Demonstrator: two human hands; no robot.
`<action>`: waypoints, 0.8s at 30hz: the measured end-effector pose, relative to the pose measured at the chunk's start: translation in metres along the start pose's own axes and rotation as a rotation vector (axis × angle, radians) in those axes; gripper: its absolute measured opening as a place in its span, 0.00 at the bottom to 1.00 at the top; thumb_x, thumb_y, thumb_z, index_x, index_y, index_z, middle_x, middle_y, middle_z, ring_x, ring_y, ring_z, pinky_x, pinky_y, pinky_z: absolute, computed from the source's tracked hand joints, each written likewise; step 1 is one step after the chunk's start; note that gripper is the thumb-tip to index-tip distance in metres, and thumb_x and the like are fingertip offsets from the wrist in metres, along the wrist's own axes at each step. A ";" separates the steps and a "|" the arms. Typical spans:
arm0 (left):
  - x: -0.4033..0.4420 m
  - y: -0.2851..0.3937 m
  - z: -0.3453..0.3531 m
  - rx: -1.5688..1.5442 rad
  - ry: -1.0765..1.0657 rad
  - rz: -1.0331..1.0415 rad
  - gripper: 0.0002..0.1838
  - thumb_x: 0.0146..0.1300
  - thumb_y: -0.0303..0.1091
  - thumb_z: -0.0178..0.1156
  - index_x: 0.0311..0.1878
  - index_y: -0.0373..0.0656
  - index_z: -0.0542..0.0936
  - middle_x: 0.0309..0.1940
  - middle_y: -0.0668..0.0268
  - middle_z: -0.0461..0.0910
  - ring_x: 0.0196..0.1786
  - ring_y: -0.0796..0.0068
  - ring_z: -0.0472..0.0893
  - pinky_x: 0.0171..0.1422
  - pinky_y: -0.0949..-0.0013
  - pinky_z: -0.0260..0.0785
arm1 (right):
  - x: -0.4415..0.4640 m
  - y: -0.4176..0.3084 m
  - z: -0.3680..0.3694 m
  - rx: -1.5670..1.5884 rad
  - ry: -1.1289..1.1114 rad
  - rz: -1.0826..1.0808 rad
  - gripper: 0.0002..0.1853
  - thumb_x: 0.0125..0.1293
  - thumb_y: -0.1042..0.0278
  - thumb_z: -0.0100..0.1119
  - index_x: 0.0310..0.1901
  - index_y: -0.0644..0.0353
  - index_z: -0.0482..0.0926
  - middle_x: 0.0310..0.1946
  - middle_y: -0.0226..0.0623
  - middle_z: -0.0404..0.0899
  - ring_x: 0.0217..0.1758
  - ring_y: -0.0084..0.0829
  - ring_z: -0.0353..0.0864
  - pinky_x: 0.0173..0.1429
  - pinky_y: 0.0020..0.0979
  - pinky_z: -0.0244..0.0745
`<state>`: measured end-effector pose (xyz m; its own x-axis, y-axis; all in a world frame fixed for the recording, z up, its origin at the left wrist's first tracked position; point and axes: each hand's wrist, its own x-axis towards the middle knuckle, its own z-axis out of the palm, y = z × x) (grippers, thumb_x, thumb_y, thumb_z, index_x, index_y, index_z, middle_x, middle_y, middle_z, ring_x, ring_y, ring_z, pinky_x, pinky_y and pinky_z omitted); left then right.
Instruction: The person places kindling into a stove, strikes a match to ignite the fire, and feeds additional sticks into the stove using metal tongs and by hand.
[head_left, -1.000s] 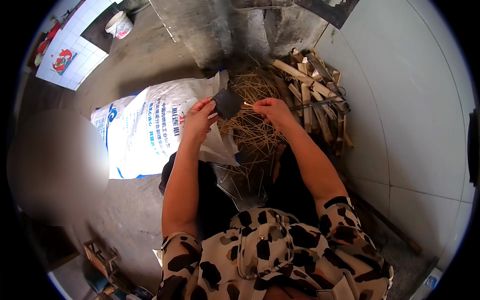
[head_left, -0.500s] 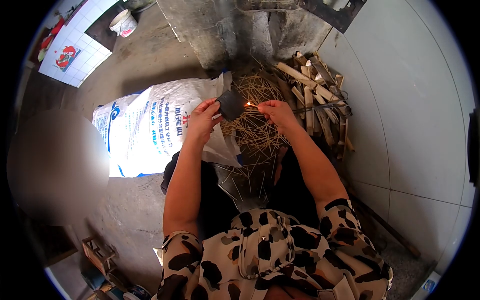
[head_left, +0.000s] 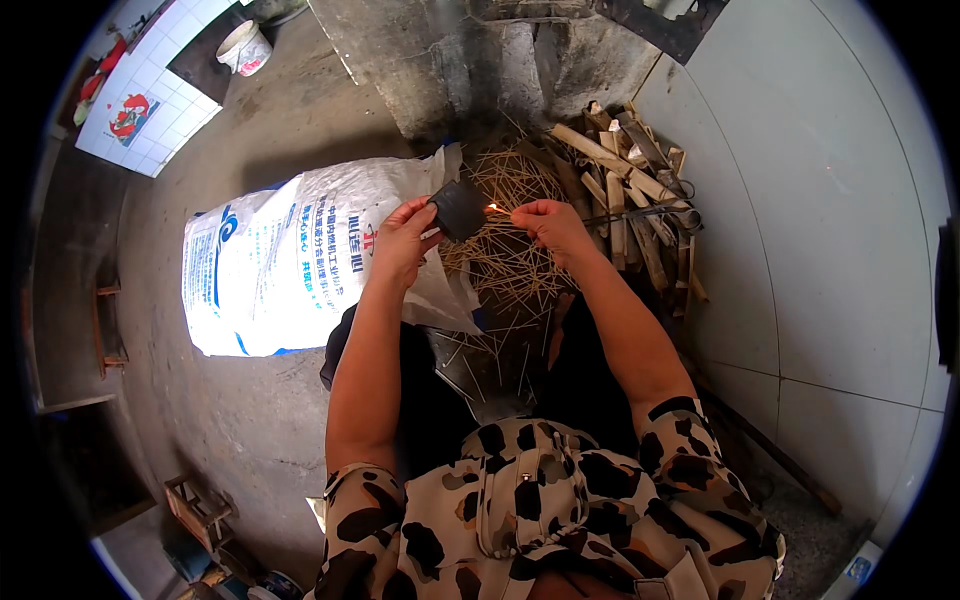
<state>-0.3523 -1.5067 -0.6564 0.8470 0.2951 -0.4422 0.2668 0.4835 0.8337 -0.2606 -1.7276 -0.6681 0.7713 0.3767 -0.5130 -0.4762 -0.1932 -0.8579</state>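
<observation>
My left hand (head_left: 405, 240) pinches a flat, black, roughly square piece (head_left: 460, 210) by its left edge. What the piece is made of I cannot tell. Fingers closed, my right hand (head_left: 552, 230) grips a short lit match (head_left: 503, 210); a small orange flame burns at its tip, right beside the black piece's right edge. Below both hands lies a heap of thin dry stalks (head_left: 515, 265) on the floor. The mouth of a large white sack (head_left: 280, 255) with blue and red print is just left of the stalks.
Split firewood (head_left: 640, 190) is piled against the tiled wall (head_left: 830, 220) on the right, with metal tongs (head_left: 640, 212) across it. A sooty concrete structure (head_left: 480, 70) stands ahead. A white bucket (head_left: 245, 48) sits far left, a small wooden stool (head_left: 200, 510) lower left.
The right hand has shifted slightly left, and the flame is now closer to the black piece. A grey blurred patch at the left is gone, revealing floor and wall there.
</observation>
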 end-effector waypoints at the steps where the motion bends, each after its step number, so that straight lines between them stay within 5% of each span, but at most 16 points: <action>1: 0.000 0.000 0.000 -0.001 0.004 0.000 0.09 0.64 0.31 0.57 0.46 0.44 0.76 0.40 0.67 0.78 0.44 0.74 0.77 0.53 0.63 0.71 | 0.000 0.000 0.000 0.001 0.000 0.002 0.08 0.56 0.71 0.66 0.36 0.64 0.81 0.26 0.28 0.78 0.25 0.17 0.70 0.29 0.21 0.67; 24: 0.000 0.000 0.001 0.008 -0.005 -0.009 0.10 0.64 0.31 0.56 0.48 0.43 0.74 0.42 0.66 0.77 0.46 0.72 0.77 0.55 0.62 0.71 | -0.003 -0.003 0.000 -0.015 0.001 -0.002 0.09 0.55 0.71 0.66 0.36 0.64 0.81 0.27 0.28 0.79 0.25 0.16 0.69 0.30 0.20 0.66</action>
<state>-0.3518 -1.5075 -0.6555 0.8468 0.2868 -0.4479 0.2781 0.4792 0.8325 -0.2610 -1.7280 -0.6641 0.7725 0.3761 -0.5117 -0.4684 -0.2067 -0.8590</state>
